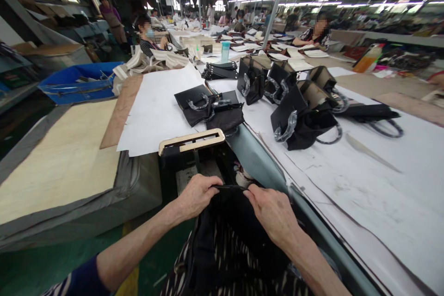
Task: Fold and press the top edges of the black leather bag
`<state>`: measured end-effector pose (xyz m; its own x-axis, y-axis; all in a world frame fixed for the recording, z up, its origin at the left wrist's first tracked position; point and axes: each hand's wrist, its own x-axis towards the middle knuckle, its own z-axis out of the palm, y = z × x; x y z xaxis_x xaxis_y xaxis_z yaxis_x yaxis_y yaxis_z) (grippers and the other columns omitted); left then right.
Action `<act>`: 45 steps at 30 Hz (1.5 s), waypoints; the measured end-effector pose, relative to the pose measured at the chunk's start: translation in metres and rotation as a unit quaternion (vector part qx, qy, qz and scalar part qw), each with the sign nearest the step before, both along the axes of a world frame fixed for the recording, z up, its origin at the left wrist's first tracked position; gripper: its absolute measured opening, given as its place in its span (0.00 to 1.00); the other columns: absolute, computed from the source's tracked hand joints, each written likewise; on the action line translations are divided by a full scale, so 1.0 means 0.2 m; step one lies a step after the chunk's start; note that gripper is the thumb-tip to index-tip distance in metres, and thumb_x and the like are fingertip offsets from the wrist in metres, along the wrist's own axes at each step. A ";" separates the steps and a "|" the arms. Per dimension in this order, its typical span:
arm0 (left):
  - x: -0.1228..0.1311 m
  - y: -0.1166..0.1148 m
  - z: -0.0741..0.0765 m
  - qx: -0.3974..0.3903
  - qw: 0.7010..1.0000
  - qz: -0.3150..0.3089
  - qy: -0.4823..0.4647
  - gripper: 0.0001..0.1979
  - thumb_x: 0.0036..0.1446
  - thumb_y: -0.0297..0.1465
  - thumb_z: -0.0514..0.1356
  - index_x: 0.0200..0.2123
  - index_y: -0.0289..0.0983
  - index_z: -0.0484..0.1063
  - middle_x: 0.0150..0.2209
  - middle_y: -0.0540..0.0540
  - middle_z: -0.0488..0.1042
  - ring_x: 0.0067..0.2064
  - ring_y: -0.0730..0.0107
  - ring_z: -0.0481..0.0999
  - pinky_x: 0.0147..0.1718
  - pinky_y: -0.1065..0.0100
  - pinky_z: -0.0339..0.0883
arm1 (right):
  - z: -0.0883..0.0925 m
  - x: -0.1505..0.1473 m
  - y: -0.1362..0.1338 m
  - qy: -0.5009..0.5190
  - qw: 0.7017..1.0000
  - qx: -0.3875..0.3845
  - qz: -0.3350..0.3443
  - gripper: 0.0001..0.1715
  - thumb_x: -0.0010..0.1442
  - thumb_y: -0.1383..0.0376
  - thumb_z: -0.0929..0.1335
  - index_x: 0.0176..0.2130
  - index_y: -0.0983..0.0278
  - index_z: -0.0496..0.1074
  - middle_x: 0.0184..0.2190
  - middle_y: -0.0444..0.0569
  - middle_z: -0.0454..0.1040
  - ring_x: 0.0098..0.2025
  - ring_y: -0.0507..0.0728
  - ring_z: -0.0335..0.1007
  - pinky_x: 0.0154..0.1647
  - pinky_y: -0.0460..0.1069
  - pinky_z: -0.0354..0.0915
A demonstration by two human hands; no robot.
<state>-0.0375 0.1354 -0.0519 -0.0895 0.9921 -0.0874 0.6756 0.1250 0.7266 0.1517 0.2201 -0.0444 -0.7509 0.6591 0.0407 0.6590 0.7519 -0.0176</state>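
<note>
My left hand [200, 196] pinches one end of the upper edge of a black handbag [231, 208], thumb against fingers. At the other end of that edge, my right hand [268, 208] grips it the same way. The edge is drawn fairly straight between them, and the dark body hangs over my lap. Its lower part blends into dark clothing, so its outline is hard to make out. Just beyond my hands stands a narrow pale wooden frame [192, 141] with a long slot and black material at its left end.
Black handbags with plastic-wrapped handles [286, 127] stand on the white-covered table [391, 194] to the right. More bags [197, 106] lie ahead. A padded board [58, 157] and a blue tub [83, 83] are at left. Co-workers [151, 39] sit farther back.
</note>
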 end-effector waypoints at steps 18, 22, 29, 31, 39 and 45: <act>0.02 0.02 0.02 -0.004 1.000 0.010 -0.018 0.11 0.50 0.26 0.51 0.30 0.37 0.73 0.22 0.52 0.69 0.25 0.73 0.65 0.28 0.73 0.56 | 0.01 -0.12 -0.01 0.014 0.998 -0.037 0.052 0.11 0.61 0.66 0.60 0.29 0.61 0.66 0.27 0.43 0.74 0.29 0.54 0.71 0.26 0.49 0.49; 0.01 0.01 0.01 -0.004 1.000 0.006 -0.027 0.10 0.51 0.26 0.52 0.30 0.37 0.74 0.22 0.53 0.68 0.25 0.73 0.65 0.28 0.73 0.56 | 0.02 -0.11 0.01 0.021 0.997 -0.043 0.056 0.12 0.61 0.65 0.60 0.27 0.61 0.66 0.25 0.43 0.74 0.28 0.53 0.71 0.25 0.47 0.49; 0.01 0.02 0.00 0.001 1.000 0.017 -0.017 0.10 0.50 0.26 0.52 0.29 0.37 0.74 0.20 0.53 0.67 0.24 0.73 0.64 0.26 0.74 0.55 | 0.00 -0.12 0.00 0.011 0.998 -0.011 0.063 0.12 0.62 0.64 0.60 0.29 0.62 0.66 0.26 0.44 0.74 0.28 0.54 0.70 0.26 0.48 0.49; 0.02 0.02 0.00 0.003 1.000 0.023 -0.014 0.10 0.50 0.26 0.52 0.30 0.37 0.74 0.21 0.52 0.68 0.25 0.72 0.65 0.27 0.73 0.56 | 0.00 -0.14 -0.01 0.016 0.997 0.001 0.081 0.10 0.61 0.64 0.60 0.29 0.62 0.66 0.27 0.45 0.74 0.29 0.55 0.70 0.28 0.49 0.51; 0.04 0.01 0.00 0.010 1.000 0.021 -0.018 0.10 0.51 0.24 0.50 0.29 0.37 0.71 0.26 0.51 0.73 0.31 0.69 0.71 0.34 0.72 0.59 | -0.01 -0.22 -0.05 0.031 0.992 -0.042 0.115 0.10 0.61 0.68 0.59 0.31 0.62 0.66 0.27 0.44 0.73 0.29 0.54 0.69 0.28 0.48 0.51; 0.03 -0.02 0.00 0.003 0.999 0.026 -0.022 0.12 0.51 0.22 0.50 0.39 0.39 0.61 0.30 0.51 0.74 0.36 0.66 0.73 0.37 0.70 0.60 | 0.02 -0.22 -0.06 0.016 0.995 -0.055 0.082 0.12 0.61 0.64 0.60 0.27 0.62 0.67 0.25 0.44 0.74 0.28 0.54 0.71 0.23 0.47 0.48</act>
